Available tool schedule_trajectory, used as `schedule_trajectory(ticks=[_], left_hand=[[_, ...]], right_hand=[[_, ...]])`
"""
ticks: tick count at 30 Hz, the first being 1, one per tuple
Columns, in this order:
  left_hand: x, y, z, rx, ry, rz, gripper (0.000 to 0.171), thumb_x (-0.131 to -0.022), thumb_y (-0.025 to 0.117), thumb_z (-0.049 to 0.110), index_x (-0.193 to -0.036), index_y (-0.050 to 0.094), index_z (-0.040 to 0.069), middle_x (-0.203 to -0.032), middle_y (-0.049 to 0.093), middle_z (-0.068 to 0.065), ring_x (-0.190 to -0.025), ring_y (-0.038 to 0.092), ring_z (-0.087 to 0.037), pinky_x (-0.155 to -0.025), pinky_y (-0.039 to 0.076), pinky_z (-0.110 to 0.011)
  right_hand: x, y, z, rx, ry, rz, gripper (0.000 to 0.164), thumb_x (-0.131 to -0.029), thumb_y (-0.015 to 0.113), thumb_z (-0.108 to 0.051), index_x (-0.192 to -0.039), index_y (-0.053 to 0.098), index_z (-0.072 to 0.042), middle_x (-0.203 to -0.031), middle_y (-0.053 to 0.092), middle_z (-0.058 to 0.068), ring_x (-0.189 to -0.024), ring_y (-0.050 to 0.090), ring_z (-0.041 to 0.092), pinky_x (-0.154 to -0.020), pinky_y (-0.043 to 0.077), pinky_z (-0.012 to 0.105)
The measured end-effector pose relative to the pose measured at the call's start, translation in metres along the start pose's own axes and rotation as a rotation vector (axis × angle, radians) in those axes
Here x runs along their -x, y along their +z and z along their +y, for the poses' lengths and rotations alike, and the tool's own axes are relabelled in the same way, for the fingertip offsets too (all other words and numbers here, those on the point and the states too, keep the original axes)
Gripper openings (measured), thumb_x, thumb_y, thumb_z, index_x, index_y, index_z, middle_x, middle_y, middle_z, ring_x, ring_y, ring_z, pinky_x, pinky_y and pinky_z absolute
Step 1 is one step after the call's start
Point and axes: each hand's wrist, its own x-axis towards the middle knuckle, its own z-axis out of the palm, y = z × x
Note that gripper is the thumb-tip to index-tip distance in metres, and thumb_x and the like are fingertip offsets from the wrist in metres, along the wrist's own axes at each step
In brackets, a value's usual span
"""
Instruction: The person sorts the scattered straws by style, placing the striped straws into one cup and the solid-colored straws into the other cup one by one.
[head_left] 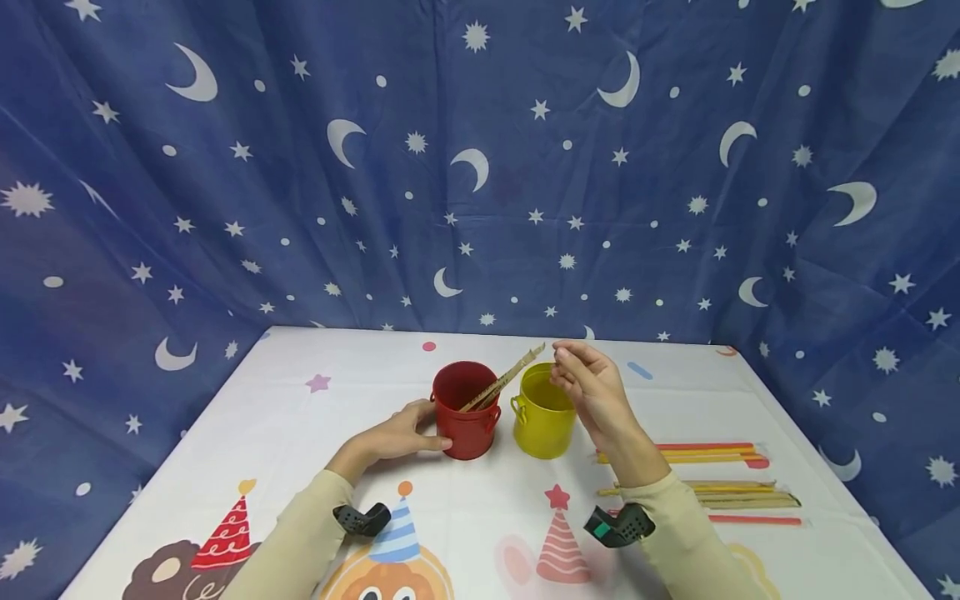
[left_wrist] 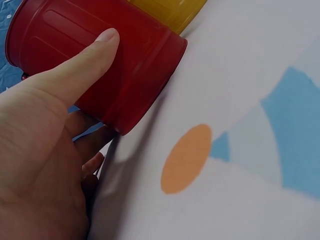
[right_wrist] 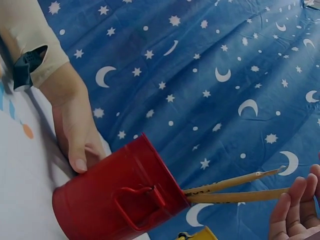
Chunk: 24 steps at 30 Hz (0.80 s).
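Note:
A red bucket (head_left: 465,429) with small side handles stands on the table. My left hand (head_left: 397,433) holds its left side, thumb on the near wall and the other fingers round behind. Two tan bamboo-like sticks (right_wrist: 235,181) with dark printed writing lean out of it to the right; one has a narrow pale tip like a brush's. My right hand (head_left: 596,392) hovers above the rim of a yellow bucket (head_left: 543,429). Its fingers are loosely bent close to the sticks' upper ends, with a small gap in the head view. The sticks' lower ends are hidden inside the red bucket.
On the right of the table lie long thin red and yellow sticks (head_left: 697,457), partly behind my right forearm. Nearer are tan sticks (head_left: 750,501) and a red stick (head_left: 753,520). A blue star-and-moon curtain (head_left: 480,250) hangs behind the white printed tablecloth (head_left: 360,350).

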Motion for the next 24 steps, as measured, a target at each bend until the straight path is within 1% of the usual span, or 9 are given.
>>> schedule_trajectory(ticks=[5,8,11,15,19,22,24], left_hand=[[-0.001,0.0,-0.003,-0.02,-0.008,0.007,0.083,-0.084,0.078,0.042,-0.153,0.044,0.01,-0.163,0.032,-0.018,-0.153,0.025,-0.04,-0.122,0.024,-0.067],[-0.001,-0.001,-0.004,-0.027,-0.018,0.003,0.084,-0.084,0.078,0.044,-0.153,0.043,0.01,-0.164,0.031,-0.018,-0.153,0.025,-0.039,-0.122,0.023,-0.067],[-0.001,-0.001,-0.003,-0.027,-0.016,-0.001,0.085,-0.084,0.078,0.044,-0.154,0.043,0.011,-0.164,0.031,-0.017,-0.154,0.024,-0.039,-0.122,0.024,-0.067],[0.0,-0.002,-0.002,-0.01,-0.015,-0.007,0.084,-0.084,0.078,0.043,-0.154,0.042,0.011,-0.165,0.03,-0.017,-0.154,0.024,-0.039,-0.121,0.024,-0.068],[0.001,-0.002,-0.002,0.0,-0.018,-0.008,0.083,-0.085,0.078,0.041,-0.154,0.042,0.012,-0.165,0.029,-0.016,-0.154,0.023,-0.039,-0.121,0.025,-0.068],[0.001,-0.001,-0.003,0.003,-0.015,-0.005,0.082,-0.085,0.078,0.04,-0.154,0.042,0.013,-0.165,0.029,-0.016,-0.154,0.023,-0.039,-0.121,0.024,-0.069],[0.001,-0.001,-0.003,0.007,-0.01,-0.004,0.082,-0.086,0.078,0.04,-0.154,0.043,0.013,-0.165,0.029,-0.016,-0.154,0.023,-0.039,-0.121,0.024,-0.069]], right_hand=[[0.0,-0.009,-0.009,0.046,-0.024,-0.055,0.019,-0.105,0.054,-0.014,-0.1,0.07,-0.023,-0.091,0.063,-0.007,-0.083,0.06,0.007,-0.084,0.056,0.017],[0.001,-0.018,-0.017,0.073,-0.047,-0.07,0.018,-0.105,0.054,-0.015,-0.101,0.07,-0.022,-0.093,0.063,-0.006,-0.084,0.06,0.007,-0.085,0.055,0.016],[0.002,-0.028,-0.023,0.128,-0.068,-0.076,0.016,-0.105,0.054,-0.017,-0.103,0.07,-0.021,-0.094,0.064,-0.007,-0.084,0.061,0.007,-0.086,0.056,0.016],[0.004,-0.042,-0.027,0.264,-0.072,-0.115,0.015,-0.105,0.054,-0.021,-0.107,0.069,-0.019,-0.094,0.065,-0.008,-0.083,0.062,0.007,-0.086,0.056,0.015],[0.008,-0.06,-0.024,0.457,-0.04,-0.157,0.017,-0.106,0.054,-0.023,-0.11,0.069,-0.016,-0.09,0.065,-0.009,-0.083,0.063,0.008,-0.088,0.055,0.016],[0.015,-0.075,-0.019,0.579,-0.013,-0.183,0.022,-0.106,0.054,-0.023,-0.115,0.068,-0.01,-0.089,0.064,-0.007,-0.085,0.064,0.009,-0.088,0.054,0.016],[0.021,-0.085,-0.017,0.63,0.007,-0.192,0.027,-0.105,0.054,-0.024,-0.12,0.067,-0.005,-0.092,0.064,-0.007,-0.087,0.064,0.011,-0.088,0.054,0.017]])
